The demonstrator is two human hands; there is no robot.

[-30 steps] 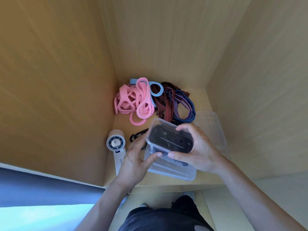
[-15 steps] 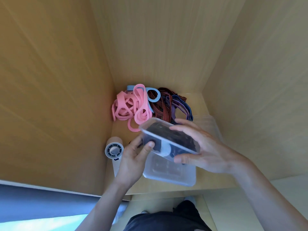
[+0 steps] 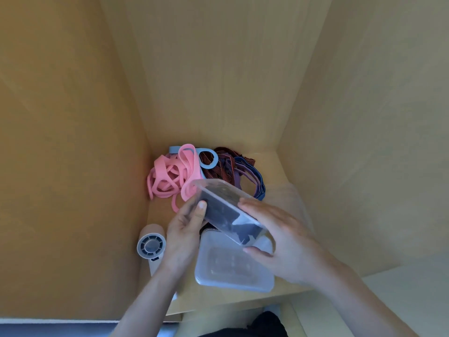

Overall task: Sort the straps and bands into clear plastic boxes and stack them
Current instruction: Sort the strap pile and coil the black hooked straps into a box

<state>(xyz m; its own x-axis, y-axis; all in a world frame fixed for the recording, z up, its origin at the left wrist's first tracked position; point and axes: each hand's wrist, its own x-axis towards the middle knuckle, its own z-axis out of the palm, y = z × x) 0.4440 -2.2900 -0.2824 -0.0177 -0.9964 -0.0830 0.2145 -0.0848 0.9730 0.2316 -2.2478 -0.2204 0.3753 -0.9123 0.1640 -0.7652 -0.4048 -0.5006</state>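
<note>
Head view: the box of dark straps (image 3: 224,209), flat on the lower box (image 3: 232,267) a second ago, is now lifted and tipped steeply above it. The left hand (image 3: 182,239) grips its left side, the right hand (image 3: 289,246) its right end. Likely restacking. Unsorted pink bands (image 3: 170,177) and striped straps (image 3: 226,167) lie behind the lower box, with a fan (image 3: 150,246) to its left. The walls (image 3: 73,166) are tight; free room is above.

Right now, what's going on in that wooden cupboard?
A person holds a clear plastic box with dark straps inside in both hands: the left hand grips one side, the right hand the other end. The box is tilted above a second clear box resting on the wooden shelf. Behind lie loose pink bands and striped straps; a small white fan lies at the left.
</note>
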